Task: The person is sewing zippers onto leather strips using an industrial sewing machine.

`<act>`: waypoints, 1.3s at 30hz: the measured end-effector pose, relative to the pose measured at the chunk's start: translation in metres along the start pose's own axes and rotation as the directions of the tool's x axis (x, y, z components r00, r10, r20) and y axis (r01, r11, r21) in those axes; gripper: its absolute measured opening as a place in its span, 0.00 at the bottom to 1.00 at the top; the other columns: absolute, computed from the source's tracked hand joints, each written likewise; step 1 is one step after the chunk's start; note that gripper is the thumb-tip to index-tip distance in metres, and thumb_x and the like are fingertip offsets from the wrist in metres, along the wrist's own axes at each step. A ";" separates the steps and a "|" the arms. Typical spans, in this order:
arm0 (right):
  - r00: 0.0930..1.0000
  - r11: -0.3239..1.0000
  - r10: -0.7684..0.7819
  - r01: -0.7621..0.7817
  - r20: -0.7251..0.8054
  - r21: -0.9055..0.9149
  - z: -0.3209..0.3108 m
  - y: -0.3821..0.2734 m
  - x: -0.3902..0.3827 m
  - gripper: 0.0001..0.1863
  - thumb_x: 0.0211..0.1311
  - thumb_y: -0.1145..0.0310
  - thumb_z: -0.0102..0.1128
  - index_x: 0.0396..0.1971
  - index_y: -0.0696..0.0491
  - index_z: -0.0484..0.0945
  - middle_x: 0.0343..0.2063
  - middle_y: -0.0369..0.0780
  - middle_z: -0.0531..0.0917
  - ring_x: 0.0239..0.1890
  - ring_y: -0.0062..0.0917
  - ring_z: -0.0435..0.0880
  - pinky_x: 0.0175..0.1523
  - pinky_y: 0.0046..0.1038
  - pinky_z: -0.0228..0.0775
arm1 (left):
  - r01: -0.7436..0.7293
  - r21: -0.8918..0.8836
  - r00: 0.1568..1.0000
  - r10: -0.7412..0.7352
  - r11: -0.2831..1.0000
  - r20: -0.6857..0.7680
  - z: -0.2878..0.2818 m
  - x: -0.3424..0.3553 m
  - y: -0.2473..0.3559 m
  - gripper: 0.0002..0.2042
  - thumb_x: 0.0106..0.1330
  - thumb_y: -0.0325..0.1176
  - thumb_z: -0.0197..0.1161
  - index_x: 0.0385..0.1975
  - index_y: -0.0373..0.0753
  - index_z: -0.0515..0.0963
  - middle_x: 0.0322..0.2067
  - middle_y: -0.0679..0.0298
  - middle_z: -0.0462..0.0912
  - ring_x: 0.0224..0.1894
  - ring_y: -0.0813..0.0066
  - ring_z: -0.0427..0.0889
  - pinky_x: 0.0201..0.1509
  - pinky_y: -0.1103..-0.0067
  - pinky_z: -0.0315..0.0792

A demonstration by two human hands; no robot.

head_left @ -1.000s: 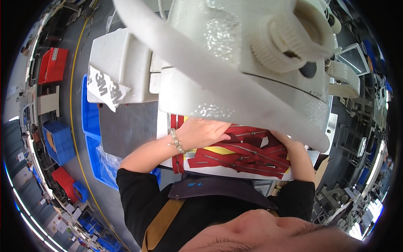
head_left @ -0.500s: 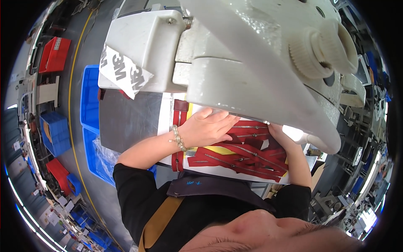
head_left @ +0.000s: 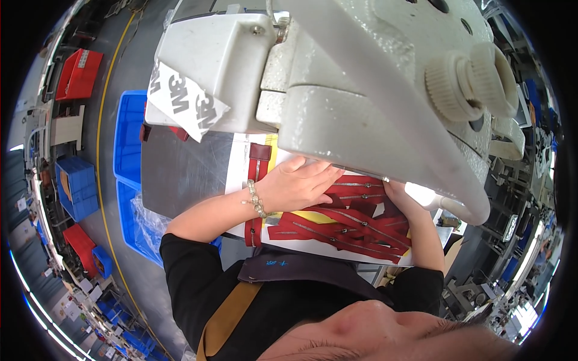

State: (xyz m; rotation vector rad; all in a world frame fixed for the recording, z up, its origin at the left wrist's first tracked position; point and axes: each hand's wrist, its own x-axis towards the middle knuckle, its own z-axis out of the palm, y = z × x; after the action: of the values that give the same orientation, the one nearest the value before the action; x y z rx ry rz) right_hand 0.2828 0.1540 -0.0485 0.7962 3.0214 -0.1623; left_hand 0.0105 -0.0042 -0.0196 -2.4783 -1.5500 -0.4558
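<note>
My left hand, a beaded bracelet at its wrist, lies with fingers stretched out over red zippers on the white work surface. Its fingertips reach the lower edge of a white sewing machine head. Beside the right end of the zippers is my right hand; its fingers are mostly hidden by the machine and lamp, so what they hold cannot be seen. Several zippers lie loosely overlapped between my forearms. One separate red zipper strip runs upright under my left wrist, with a dark red end piece at its top.
A lit lamp hangs near my right hand. Left of the work surface is a dark smooth panel, with blue bins and clear plastic past it. A yellow floor line and red crates lie farther left.
The machine head appears slightly farther right in the picture as the view shifts. Both hands stay almost in the same place, and the zippers look unchanged.
</note>
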 end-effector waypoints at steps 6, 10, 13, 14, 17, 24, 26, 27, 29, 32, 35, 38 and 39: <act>0.996 0.961 0.071 -0.083 0.058 0.263 -0.003 -0.008 0.008 0.12 0.62 0.69 0.57 0.46 0.53 0.78 0.46 0.46 0.78 0.51 0.44 0.76 0.57 0.41 0.66 | -0.011 0.025 0.999 0.010 1.000 0.032 0.000 0.005 0.002 0.26 0.59 0.53 0.61 0.50 0.41 0.78 0.48 0.73 0.78 0.55 0.79 0.70 0.47 0.78 0.64; 0.994 0.917 0.092 -0.108 0.061 0.385 -0.008 -0.005 0.006 0.12 0.60 0.70 0.58 0.45 0.53 0.79 0.46 0.46 0.79 0.50 0.43 0.77 0.56 0.41 0.67 | -0.014 0.055 0.999 0.012 0.998 0.037 -0.002 0.007 0.001 0.26 0.58 0.51 0.62 0.51 0.40 0.78 0.49 0.73 0.77 0.51 0.80 0.71 0.44 0.80 0.65; 0.992 0.855 0.112 -0.128 0.061 0.502 -0.005 -0.020 0.031 0.13 0.59 0.71 0.60 0.44 0.54 0.79 0.45 0.46 0.80 0.49 0.42 0.78 0.55 0.40 0.68 | -0.010 -0.022 0.998 0.012 1.000 0.066 0.001 0.005 -0.001 0.26 0.57 0.50 0.63 0.51 0.40 0.78 0.50 0.72 0.77 0.50 0.81 0.71 0.43 0.80 0.65; 0.991 0.832 0.117 -0.132 0.062 0.540 -0.005 -0.022 0.037 0.13 0.58 0.72 0.61 0.43 0.54 0.79 0.44 0.46 0.80 0.49 0.42 0.78 0.55 0.40 0.68 | -0.015 -0.020 0.998 0.017 1.000 0.066 0.000 0.005 -0.002 0.26 0.57 0.50 0.63 0.51 0.40 0.78 0.50 0.72 0.77 0.50 0.81 0.71 0.43 0.80 0.65; 0.990 0.754 0.123 -0.137 0.067 0.643 -0.007 -0.032 0.046 0.13 0.56 0.73 0.63 0.42 0.54 0.80 0.43 0.45 0.81 0.48 0.41 0.79 0.54 0.39 0.69 | -0.028 -0.005 0.994 0.028 1.000 0.107 -0.004 0.006 -0.001 0.25 0.56 0.49 0.64 0.51 0.40 0.78 0.50 0.72 0.77 0.50 0.83 0.71 0.42 0.80 0.64; 0.989 0.518 0.124 -0.136 0.083 0.845 -0.010 -0.042 0.053 0.14 0.52 0.75 0.67 0.40 0.55 0.82 0.41 0.44 0.82 0.45 0.39 0.81 0.52 0.38 0.71 | -0.038 0.031 0.994 0.035 0.999 0.107 -0.006 0.005 0.001 0.25 0.55 0.48 0.65 0.51 0.40 0.78 0.51 0.73 0.76 0.50 0.82 0.71 0.42 0.81 0.63; 0.988 0.438 0.125 -0.135 0.089 0.889 -0.011 -0.041 0.051 0.14 0.51 0.76 0.68 0.40 0.55 0.82 0.41 0.44 0.83 0.44 0.39 0.82 0.51 0.38 0.72 | -0.046 0.056 0.993 0.040 0.997 0.110 -0.008 0.006 0.000 0.25 0.55 0.48 0.65 0.51 0.41 0.78 0.51 0.73 0.76 0.50 0.82 0.71 0.43 0.80 0.63; 0.988 0.396 0.126 -0.135 0.092 0.908 -0.012 -0.042 0.050 0.14 0.50 0.76 0.69 0.39 0.55 0.82 0.41 0.44 0.83 0.44 0.39 0.82 0.51 0.37 0.72 | -0.035 0.018 0.995 0.034 0.999 0.089 -0.008 0.007 -0.002 0.25 0.56 0.48 0.64 0.50 0.41 0.78 0.50 0.73 0.77 0.50 0.82 0.71 0.44 0.80 0.63; 0.987 0.310 0.125 -0.134 0.099 0.941 -0.012 -0.039 0.050 0.14 0.49 0.77 0.70 0.39 0.55 0.83 0.40 0.44 0.83 0.43 0.38 0.82 0.50 0.37 0.73 | -0.026 -0.020 0.997 0.028 0.999 0.071 -0.008 0.007 -0.004 0.24 0.56 0.48 0.64 0.49 0.41 0.78 0.49 0.73 0.77 0.49 0.81 0.71 0.44 0.80 0.62; 0.981 0.639 -0.042 0.170 -0.187 0.750 -0.030 -0.044 0.060 0.14 0.48 0.77 0.70 0.39 0.56 0.83 0.39 0.44 0.84 0.43 0.38 0.83 0.50 0.37 0.73 | 0.022 -0.154 0.999 -0.028 0.988 -0.035 -0.008 0.000 -0.012 0.18 0.56 0.44 0.65 0.42 0.41 0.80 0.44 0.71 0.79 0.47 0.77 0.73 0.45 0.77 0.64; 0.880 0.839 -0.289 0.422 -0.376 0.342 -0.028 -0.041 0.059 0.15 0.49 0.77 0.70 0.39 0.55 0.82 0.39 0.45 0.83 0.43 0.39 0.82 0.50 0.38 0.72 | 0.222 -0.289 0.973 -0.229 0.931 0.012 -0.015 0.000 -0.029 0.08 0.55 0.37 0.67 0.29 0.42 0.77 0.36 0.67 0.78 0.44 0.70 0.77 0.47 0.71 0.68; 0.868 0.824 -0.308 0.448 -0.389 0.347 -0.022 -0.035 0.058 0.15 0.49 0.76 0.70 0.39 0.55 0.82 0.39 0.45 0.83 0.43 0.40 0.82 0.50 0.39 0.72 | 0.160 -0.188 0.982 -0.176 0.969 -0.070 -0.024 0.010 -0.039 0.07 0.56 0.37 0.66 0.28 0.43 0.77 0.35 0.66 0.79 0.44 0.69 0.78 0.45 0.70 0.71; 0.855 0.810 -0.335 0.476 -0.395 0.343 -0.021 -0.034 0.059 0.14 0.49 0.76 0.70 0.39 0.55 0.83 0.40 0.44 0.83 0.43 0.40 0.82 0.50 0.39 0.72 | 0.158 -0.187 0.983 -0.173 0.970 -0.066 -0.024 0.009 -0.042 0.07 0.56 0.37 0.66 0.28 0.43 0.77 0.35 0.66 0.79 0.44 0.69 0.78 0.45 0.70 0.71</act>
State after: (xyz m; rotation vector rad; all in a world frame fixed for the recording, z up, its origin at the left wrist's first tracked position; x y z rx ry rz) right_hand 0.2150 0.1559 -0.0262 0.1450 3.4797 -0.8116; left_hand -0.0274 0.0146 0.0059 -2.4317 -1.7616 -0.7473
